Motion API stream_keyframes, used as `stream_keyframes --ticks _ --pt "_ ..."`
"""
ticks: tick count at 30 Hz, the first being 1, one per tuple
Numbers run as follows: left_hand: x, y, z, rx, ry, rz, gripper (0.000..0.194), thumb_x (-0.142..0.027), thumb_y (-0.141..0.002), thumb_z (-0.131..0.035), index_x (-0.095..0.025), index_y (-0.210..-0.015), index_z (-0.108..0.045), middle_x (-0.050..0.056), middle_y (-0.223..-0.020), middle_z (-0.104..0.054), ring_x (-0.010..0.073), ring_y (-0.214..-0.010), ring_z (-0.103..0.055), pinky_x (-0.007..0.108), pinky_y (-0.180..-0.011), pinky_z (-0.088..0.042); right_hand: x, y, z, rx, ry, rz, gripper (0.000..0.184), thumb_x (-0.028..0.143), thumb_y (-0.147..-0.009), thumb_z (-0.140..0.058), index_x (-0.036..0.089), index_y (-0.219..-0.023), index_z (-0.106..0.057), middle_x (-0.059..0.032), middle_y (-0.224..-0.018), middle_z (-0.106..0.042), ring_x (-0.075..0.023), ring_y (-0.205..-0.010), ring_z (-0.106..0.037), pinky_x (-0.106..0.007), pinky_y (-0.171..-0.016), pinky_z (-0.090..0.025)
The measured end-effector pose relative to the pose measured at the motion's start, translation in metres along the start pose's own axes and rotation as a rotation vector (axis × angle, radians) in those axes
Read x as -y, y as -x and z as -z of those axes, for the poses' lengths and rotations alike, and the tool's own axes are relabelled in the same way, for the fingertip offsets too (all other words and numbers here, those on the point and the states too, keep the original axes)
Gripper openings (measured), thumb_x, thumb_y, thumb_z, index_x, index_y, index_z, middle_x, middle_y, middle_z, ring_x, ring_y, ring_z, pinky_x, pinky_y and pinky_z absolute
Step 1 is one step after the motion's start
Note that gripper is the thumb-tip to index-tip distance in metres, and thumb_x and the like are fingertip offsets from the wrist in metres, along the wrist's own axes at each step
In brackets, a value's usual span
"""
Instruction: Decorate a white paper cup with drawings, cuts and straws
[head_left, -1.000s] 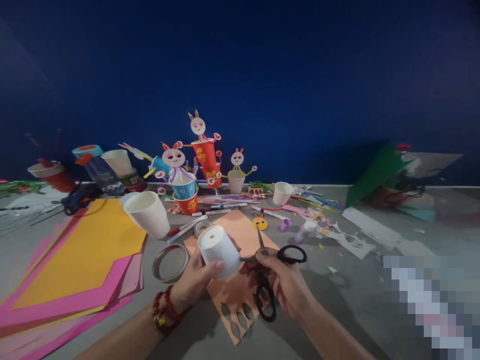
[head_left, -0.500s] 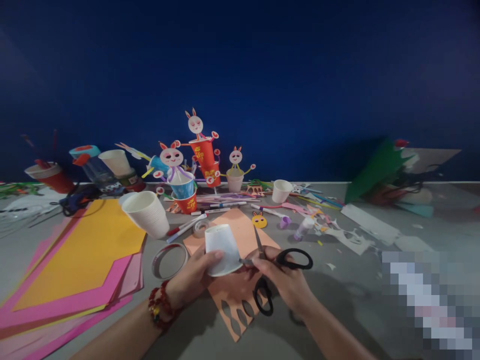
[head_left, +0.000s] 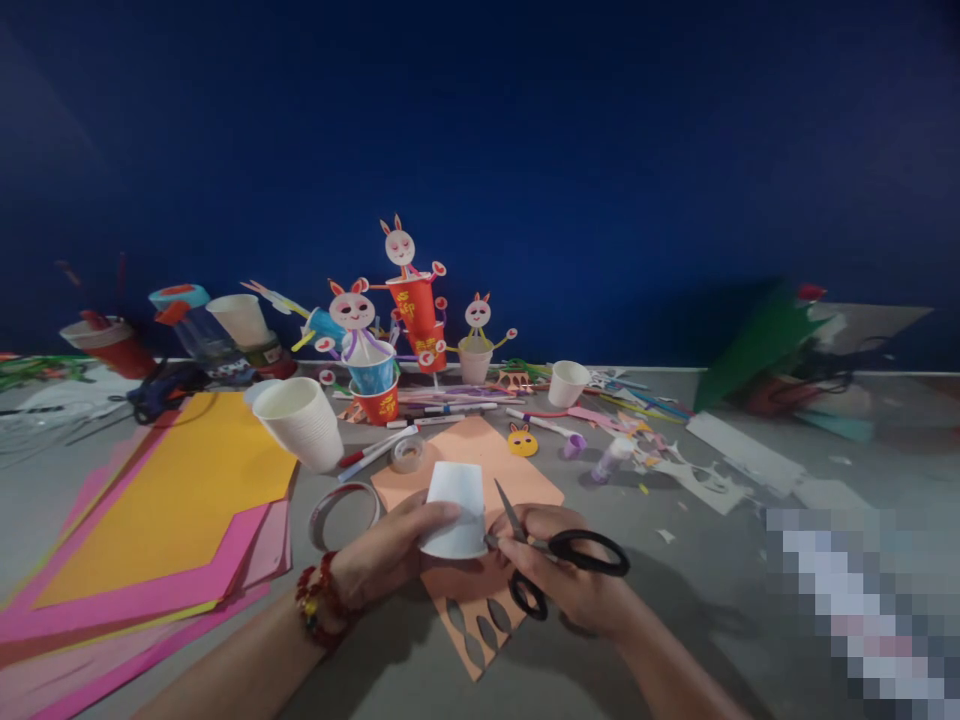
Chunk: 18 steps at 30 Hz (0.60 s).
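Observation:
My left hand [head_left: 401, 535] grips a white paper cup [head_left: 459, 500] from its left side, thumb across the wall. The cup is upside down, its wide rim facing me. In my right hand [head_left: 559, 565] is a pair of scissors [head_left: 589, 552] with black handles, its blades spread. One blade points up and away; the other reaches the cup's lower right edge, and I cannot tell whether it has gone into the wall. Beneath both hands lies an orange paper sheet [head_left: 469, 445] with leaf-shaped cutouts near its front corner. A yellow rabbit-face cutout [head_left: 523, 441] rests by the sheet's right edge.
Coloured paper sheets [head_left: 172, 490] and stacked white cups [head_left: 300, 425] occupy the left. A tape roll [head_left: 345, 515] lies beside my left hand. Rabbit figures on cups [head_left: 373, 375] stand behind. A glue stick [head_left: 611, 460] and paper scraps [head_left: 701, 475] are to the right.
The cup has tilted so that its base no longer shows as before, and more of its side faces me. The scissors have shifted slightly with it. The whole view has moved a little.

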<state>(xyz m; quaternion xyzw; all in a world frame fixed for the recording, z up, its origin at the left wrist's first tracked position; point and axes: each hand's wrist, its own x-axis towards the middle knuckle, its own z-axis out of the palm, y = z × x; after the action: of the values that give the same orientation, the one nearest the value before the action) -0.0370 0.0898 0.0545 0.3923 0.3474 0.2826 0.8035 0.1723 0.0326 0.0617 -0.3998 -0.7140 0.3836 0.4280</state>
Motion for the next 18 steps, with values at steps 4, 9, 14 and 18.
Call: stream_keyframes --ticks 4,9,14,18 --pt "0.005 -0.003 0.000 0.083 -0.065 -0.052 0.045 -0.047 -0.087 -0.062 -0.015 -0.119 -0.066 0.015 -0.112 -0.070 0.0278 -0.094 -0.069 0.039 -0.079 -0.057 -0.006 0.001 -0.004 -0.103 -0.108 -0.096 0.028 0.036 -0.094 -0.053 0.019 -0.075 -0.065 -0.0037 -0.077 -0.069 -0.0191 -0.075 -0.066 -0.026 -0.070 -0.051" --pt "0.009 -0.006 0.007 -0.086 -0.436 -0.467 0.078 -0.057 -0.079 -0.068 -0.026 -0.146 -0.041 0.010 -0.152 -0.044 0.0352 -0.137 -0.040 0.046 -0.109 -0.040 -0.013 0.002 -0.009 -0.198 -0.194 -0.216 0.025 0.038 -0.093 -0.056 0.019 -0.082 -0.067 -0.0034 -0.075 -0.070 -0.0186 -0.073 -0.068 -0.024 -0.065 -0.052" --pt "0.007 -0.006 0.009 -0.156 -0.676 -0.727 0.078 -0.054 -0.082 -0.066 -0.024 -0.148 -0.038 0.011 -0.157 -0.036 0.0349 -0.144 -0.029 0.045 -0.117 -0.027 -0.013 0.002 -0.009 -0.214 -0.114 -0.169 0.027 0.038 -0.094 -0.055 0.019 -0.080 -0.067 -0.0037 -0.075 -0.070 -0.0187 -0.074 -0.068 -0.025 -0.068 -0.053" --pt "0.008 -0.008 0.008 -0.194 -0.611 -0.641 0.058 -0.051 -0.090 -0.057 -0.024 -0.140 -0.051 0.008 -0.154 -0.042 0.0305 -0.145 -0.029 0.039 -0.119 -0.023 -0.014 0.004 -0.009 -0.195 -0.142 -0.125 0.029 0.039 -0.095 -0.054 0.019 -0.080 -0.068 -0.0048 -0.077 -0.070 -0.0187 -0.074 -0.068 -0.026 -0.068 -0.054"
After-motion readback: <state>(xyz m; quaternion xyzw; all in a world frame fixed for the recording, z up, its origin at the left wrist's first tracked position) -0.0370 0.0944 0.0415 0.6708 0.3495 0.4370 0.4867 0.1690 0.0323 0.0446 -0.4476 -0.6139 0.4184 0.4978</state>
